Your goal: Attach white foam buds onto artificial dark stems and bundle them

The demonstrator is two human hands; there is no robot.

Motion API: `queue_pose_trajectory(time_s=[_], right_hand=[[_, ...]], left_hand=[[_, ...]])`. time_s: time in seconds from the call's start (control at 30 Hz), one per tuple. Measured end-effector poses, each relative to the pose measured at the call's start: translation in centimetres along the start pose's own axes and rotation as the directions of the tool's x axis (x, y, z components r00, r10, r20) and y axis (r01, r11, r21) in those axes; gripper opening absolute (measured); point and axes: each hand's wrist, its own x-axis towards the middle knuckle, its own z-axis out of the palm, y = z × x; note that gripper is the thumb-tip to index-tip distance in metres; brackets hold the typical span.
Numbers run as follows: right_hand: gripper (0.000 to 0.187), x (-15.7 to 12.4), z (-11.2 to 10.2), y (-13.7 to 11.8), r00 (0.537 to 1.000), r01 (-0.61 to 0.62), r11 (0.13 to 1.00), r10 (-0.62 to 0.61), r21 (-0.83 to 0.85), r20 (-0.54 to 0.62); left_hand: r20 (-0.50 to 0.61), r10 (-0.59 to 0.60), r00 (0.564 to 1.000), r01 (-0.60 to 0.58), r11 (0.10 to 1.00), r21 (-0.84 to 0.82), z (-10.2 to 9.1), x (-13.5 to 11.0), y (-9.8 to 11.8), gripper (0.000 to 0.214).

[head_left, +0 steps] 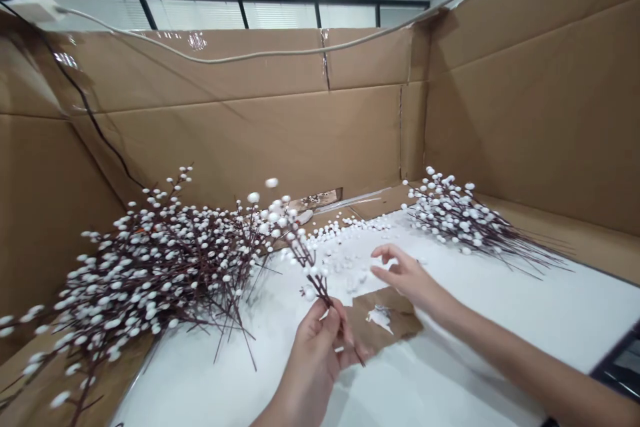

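My left fingers (327,320) pinch a sprig (307,260) low on its stem, keeping the white buds clear; my right hand (403,277), fingers spread, hovers at two o'clock over loose buds (340,260).

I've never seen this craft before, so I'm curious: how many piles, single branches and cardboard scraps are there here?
Large pile of white-budded branches: 1
Smaller pile of white-budded branches: 1
Single branch in the left hand: 1
Cardboard scrap: 1
Total: 4
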Motion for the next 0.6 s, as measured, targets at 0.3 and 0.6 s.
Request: queue_pose_trajectory(time_s=[0.3, 0.6], right_hand=[[0.033, 0.7, -10.9, 8.2, 0.889, -0.338, 0.758, 0.064, -0.558, -0.453], [0.021, -0.2, -12.0, 8.5, 0.88, -0.462, 0.651, 0.254, -0.602, -0.402]], left_hand=[[0.016, -0.04, 0.999, 0.042, 0.988, -0.149, -0.1, 0.0, 0.5, 0.023], [0.055, -0.01, 0.998, 0.018, 0.988, -0.152, 0.0, -0.3, 0.7, 0.011]])
